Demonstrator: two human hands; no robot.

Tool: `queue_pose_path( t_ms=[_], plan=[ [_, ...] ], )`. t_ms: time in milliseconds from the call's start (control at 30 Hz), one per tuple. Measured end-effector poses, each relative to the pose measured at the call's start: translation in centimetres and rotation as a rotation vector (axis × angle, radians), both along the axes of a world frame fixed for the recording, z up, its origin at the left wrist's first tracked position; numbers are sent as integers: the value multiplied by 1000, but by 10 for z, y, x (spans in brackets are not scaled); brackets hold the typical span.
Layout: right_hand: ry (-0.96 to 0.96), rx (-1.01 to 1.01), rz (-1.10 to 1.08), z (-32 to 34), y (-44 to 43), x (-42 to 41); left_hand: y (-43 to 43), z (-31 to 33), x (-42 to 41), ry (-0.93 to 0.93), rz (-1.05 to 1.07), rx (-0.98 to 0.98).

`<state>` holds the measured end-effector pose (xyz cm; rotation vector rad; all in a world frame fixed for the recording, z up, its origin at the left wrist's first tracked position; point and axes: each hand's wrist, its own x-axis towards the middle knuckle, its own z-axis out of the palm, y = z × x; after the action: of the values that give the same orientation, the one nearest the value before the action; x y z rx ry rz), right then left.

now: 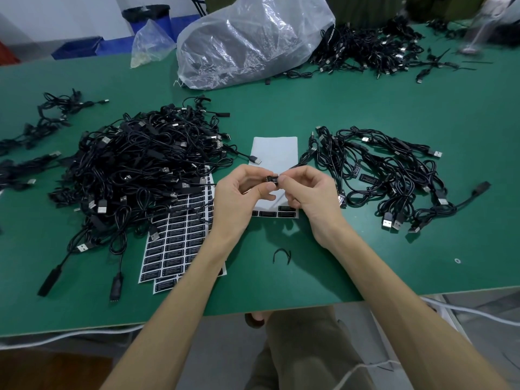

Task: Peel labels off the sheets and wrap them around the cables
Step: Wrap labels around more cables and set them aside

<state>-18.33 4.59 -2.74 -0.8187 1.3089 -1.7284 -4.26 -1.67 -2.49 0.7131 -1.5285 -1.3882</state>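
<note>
Left grip, right grip pinch label on cable.

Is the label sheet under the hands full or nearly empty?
Nearly empty: the sheet is bare backing, with labels only along its near edge.

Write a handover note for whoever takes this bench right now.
Left hand and right hand both pinch a label round a cable, above the near-empty sheet.
Done: right pile, labels showing on some cables.
Left: finish this wrap; left pile shows no labels; full sheets lie partly under it.
</note>
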Motion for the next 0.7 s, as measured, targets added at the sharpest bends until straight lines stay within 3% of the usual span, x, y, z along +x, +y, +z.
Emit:
queue_pose_path(
  t_ms=[467, 700],
  plan=[
    [185, 7, -40, -4, 1, 0, 1, -4, -1, -150, 43, -177],
    [200, 19, -52, -6, 0, -1, -1, -7, 0, -129, 48, -165]
  ],
)
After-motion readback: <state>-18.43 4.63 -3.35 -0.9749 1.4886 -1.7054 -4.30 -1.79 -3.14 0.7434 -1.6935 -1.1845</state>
